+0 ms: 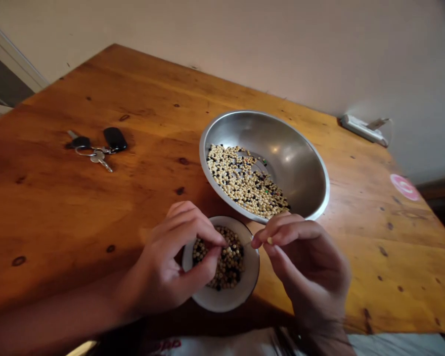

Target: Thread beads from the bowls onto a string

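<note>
My left hand [174, 259] reaches into a small white bowl [250, 277], its thumb and fingertips pinched together among mixed dark and pale beans [228, 262]. I cannot tell whether those fingers hold a bean. My right hand [304, 267] is just right of the small bowl, with its thumb and forefinger pinched on a small pale bean [269, 241]. Behind both hands, a tilted stainless steel bowl [292, 158] holds a heap of mostly pale beans with some dark ones [244, 180]. My right fingers are close to its front rim.
A set of keys with a black key fob [114, 139] lies on the wooden table [59, 198] to the left. A white power strip [363, 129] lies at the far right corner against the wall, and a pink round sticker [405, 187] is on the table's right side.
</note>
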`<state>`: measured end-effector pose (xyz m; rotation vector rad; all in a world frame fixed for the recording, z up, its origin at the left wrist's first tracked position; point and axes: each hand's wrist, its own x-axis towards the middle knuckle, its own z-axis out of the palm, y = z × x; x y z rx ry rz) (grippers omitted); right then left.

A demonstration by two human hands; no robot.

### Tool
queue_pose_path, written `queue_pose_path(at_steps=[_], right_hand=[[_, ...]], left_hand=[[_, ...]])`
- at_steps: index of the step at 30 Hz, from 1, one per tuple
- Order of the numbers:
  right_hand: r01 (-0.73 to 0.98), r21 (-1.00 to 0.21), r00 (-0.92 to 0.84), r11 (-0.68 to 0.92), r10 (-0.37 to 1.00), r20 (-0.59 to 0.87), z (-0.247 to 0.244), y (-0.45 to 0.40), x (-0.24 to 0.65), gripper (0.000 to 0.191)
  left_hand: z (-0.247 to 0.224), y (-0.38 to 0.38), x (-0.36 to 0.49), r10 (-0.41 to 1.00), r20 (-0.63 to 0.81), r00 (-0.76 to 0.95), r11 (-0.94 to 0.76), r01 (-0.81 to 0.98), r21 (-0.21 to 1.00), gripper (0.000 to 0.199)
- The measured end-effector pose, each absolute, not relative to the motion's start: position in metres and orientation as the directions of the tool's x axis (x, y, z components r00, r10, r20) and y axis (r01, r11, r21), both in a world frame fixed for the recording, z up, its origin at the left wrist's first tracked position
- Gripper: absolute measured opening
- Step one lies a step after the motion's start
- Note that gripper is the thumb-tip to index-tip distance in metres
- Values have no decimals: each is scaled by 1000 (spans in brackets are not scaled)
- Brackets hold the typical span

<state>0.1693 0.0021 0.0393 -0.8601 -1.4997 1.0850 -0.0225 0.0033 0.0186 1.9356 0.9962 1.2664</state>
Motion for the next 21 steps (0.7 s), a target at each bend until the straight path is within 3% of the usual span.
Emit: queue_pose_path(at_steps=[8, 21], right_hand=[[121, -917, -199, 381, 914, 353, 35, 3, 172, 29], [300, -847, -203, 439, 897, 393, 34, 5, 173, 34]], left_hand=[[19, 4, -20, 852, 471, 230, -524, 385, 760, 14], [20, 5, -20, 864, 454, 216, -503, 408, 762, 12]])
